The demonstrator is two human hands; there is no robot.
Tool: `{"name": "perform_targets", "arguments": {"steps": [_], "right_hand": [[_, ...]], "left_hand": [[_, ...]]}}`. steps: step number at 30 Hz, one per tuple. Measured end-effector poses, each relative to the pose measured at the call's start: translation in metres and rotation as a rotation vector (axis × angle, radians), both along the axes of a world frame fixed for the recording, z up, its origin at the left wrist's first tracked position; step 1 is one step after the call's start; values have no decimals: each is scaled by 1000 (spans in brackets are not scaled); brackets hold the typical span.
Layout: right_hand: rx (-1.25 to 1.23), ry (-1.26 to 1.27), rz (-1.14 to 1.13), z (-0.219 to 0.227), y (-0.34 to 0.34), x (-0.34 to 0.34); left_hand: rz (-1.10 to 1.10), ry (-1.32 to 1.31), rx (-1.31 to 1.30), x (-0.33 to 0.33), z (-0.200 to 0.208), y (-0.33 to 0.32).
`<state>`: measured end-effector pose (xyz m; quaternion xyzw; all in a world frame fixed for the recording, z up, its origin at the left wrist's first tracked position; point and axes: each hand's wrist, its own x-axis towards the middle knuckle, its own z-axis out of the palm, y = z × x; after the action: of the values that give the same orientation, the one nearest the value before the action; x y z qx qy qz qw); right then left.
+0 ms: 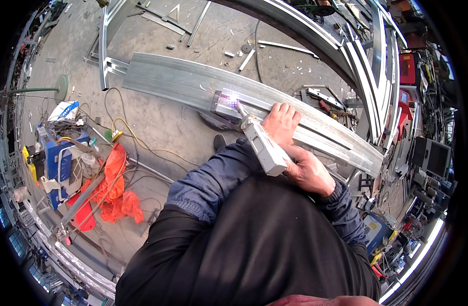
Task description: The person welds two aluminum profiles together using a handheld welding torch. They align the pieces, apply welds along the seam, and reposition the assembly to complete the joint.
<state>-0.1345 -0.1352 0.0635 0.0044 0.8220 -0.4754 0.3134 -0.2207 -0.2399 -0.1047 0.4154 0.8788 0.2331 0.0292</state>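
My right hand [311, 171] is closed round the rear of a boxy white welding gun [266, 148]. The gun's thin nozzle points up and to the left, and a bright violet-white glare [233, 99] burns at its tip. That glare sits on a short metal piece [219, 102] beside the end of a long metal profile [315, 133]. Just to the right of the nozzle, my left hand [282, 124] presses on the profile with its fingers bent over it. Beneath lies a wide, long silvery metal channel [162, 76]. The gun hides part of my left wrist.
A steel frame [104, 51] stands at the far left end. Blue equipment [58, 158], orange cloth [119, 188] and tangled cables [137, 137] lie at left. Long metal bars [369, 81] and red machines [407, 69] are at right. Offcuts [229, 54] litter the far floor.
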Motion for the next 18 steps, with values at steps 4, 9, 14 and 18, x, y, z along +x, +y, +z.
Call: {"name": "perform_targets", "arguments": {"steps": [4, 9, 14, 18], "right_hand": [[-3, 0, -5, -4, 2, 3], [2, -17, -2, -7, 5, 4], [-3, -20, -10, -4, 5, 4], [8, -20, 2, -2, 6, 4]], "left_hand": [[4, 9, 14, 0, -1, 0], [-5, 2, 11, -1, 3, -2], [-10, -36, -3, -2, 4, -1], [-23, -54, -14, -2, 5, -2]]}}
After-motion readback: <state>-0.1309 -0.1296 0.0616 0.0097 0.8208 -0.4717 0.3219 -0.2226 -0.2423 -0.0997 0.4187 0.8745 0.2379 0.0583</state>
